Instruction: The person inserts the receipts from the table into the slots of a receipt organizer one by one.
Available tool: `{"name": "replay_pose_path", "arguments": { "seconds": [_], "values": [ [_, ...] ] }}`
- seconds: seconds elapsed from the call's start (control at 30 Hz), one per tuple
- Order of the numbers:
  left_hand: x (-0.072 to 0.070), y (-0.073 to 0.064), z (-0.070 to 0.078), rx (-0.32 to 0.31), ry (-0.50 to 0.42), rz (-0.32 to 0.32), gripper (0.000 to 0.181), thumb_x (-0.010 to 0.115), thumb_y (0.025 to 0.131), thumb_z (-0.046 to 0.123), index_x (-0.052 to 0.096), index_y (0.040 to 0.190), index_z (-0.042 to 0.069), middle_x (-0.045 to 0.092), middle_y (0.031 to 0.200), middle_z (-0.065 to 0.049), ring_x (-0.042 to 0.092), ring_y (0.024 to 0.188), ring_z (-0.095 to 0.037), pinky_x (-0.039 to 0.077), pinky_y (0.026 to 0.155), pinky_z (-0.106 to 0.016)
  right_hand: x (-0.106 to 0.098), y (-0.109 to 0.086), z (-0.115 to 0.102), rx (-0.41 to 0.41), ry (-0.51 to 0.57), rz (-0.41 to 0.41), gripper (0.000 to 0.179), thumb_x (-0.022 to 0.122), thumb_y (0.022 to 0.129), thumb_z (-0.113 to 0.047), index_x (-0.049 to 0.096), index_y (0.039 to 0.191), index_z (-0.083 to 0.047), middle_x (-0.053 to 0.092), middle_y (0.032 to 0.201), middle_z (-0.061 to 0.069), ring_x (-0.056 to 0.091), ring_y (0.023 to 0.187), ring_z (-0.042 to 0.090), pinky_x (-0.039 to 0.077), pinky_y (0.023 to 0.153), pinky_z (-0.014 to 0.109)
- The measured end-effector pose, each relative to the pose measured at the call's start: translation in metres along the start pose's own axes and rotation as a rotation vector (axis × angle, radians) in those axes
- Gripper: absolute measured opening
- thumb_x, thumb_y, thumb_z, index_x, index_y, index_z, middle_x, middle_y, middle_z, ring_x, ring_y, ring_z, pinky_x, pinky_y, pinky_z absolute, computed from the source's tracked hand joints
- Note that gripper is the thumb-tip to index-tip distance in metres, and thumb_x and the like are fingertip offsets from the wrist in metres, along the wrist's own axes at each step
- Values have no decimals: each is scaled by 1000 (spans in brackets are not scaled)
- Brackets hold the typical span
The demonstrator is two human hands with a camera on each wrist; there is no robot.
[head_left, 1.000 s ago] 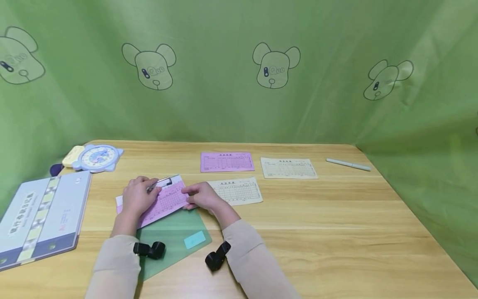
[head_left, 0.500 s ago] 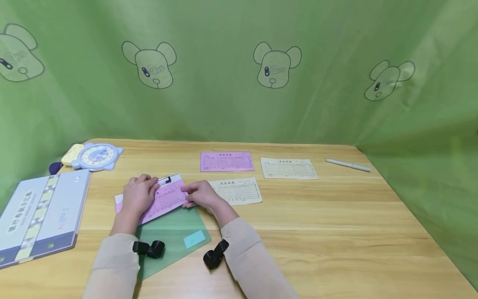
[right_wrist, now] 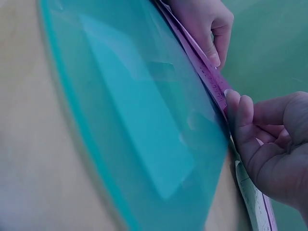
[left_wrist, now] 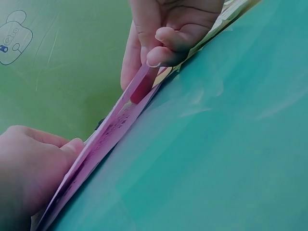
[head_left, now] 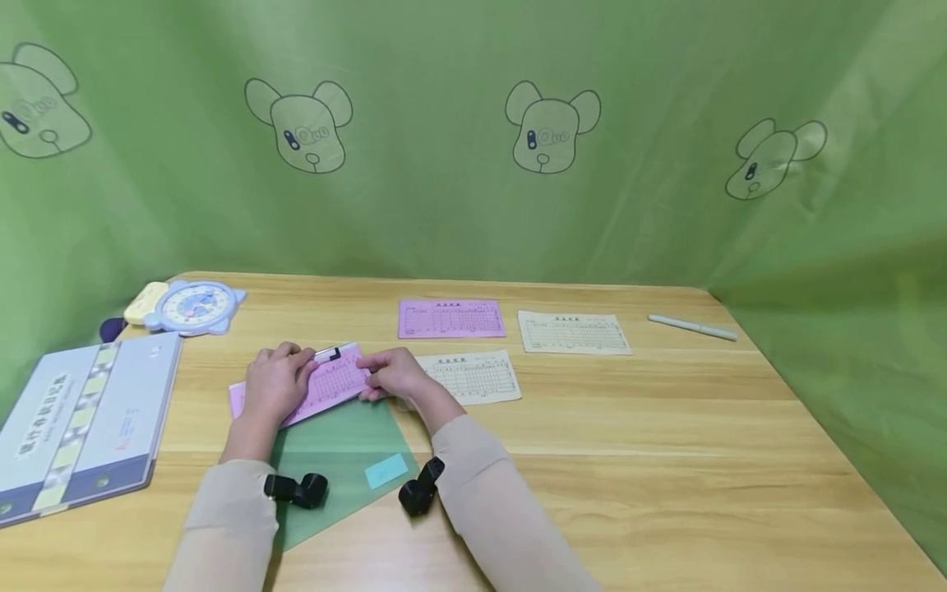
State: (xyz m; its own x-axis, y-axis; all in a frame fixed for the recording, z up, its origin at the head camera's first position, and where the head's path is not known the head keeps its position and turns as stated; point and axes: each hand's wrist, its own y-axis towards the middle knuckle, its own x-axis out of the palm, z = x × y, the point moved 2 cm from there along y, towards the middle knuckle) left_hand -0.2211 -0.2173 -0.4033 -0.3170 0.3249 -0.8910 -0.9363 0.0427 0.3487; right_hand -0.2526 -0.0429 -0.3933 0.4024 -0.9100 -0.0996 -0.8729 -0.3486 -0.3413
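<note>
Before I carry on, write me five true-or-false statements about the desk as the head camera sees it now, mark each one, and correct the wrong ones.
1. The right hand grips the right end of the held pink form. True.
2. The pale pen lies on the binder. False: it lies on the right side of the table; the binder is at the far left.
3. The blue clock is beyond the binder, at the back left. True.
4. The label on the green folder is red. False: it is light blue.
5. The loose pink form lies left of the farther white form. True.
</note>
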Motion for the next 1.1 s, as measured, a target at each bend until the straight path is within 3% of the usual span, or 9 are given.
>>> {"name": "replay_pose_path", "arguments": {
  "seconds": [0.4, 0.67, 0.87, 1.1],
  "values": [
    [-1, 3, 2, 0, 1, -4, 28, 52, 86, 20, 59, 108, 5, 52, 103, -18, 44, 92, -40, 34, 76, -52, -3, 6, -4, -5, -50, 8, 35, 53, 76, 13, 60, 107, -2, 58, 82, 8, 55, 49, 15, 47, 47, 21],
    [1, 1, 0, -1, -10, 25, 28, 54, 84, 20, 60, 106, 5, 52, 103, -18, 44, 92, -39, 34, 74, -52, -3, 4, -3, -32, -70, -36, 36, 52, 78, 12, 58, 110, -1, 57, 85, 7, 55, 51, 14, 47, 48, 21],
    [2, -1, -1, -19, -41, 10, 30, 53, 85, 21, 58, 108, 3, 51, 104, -19, 43, 94, -38, 32, 77, -52, -8, -5, -1, -76, -54, -67, 39, 56, 76, 10, 54, 114, 1, 58, 91, 9, 55, 55, 14, 48, 51, 22],
    [1, -1, -1, -41, -57, -2, 30, 53, 85, 20, 58, 109, 3, 50, 105, -19, 41, 96, -37, 31, 78, -53, -31, -24, -2, -131, -24, -100, 39, 57, 77, 6, 49, 116, 5, 56, 100, 18, 57, 63, 19, 49, 58, 27]
  ]
}}
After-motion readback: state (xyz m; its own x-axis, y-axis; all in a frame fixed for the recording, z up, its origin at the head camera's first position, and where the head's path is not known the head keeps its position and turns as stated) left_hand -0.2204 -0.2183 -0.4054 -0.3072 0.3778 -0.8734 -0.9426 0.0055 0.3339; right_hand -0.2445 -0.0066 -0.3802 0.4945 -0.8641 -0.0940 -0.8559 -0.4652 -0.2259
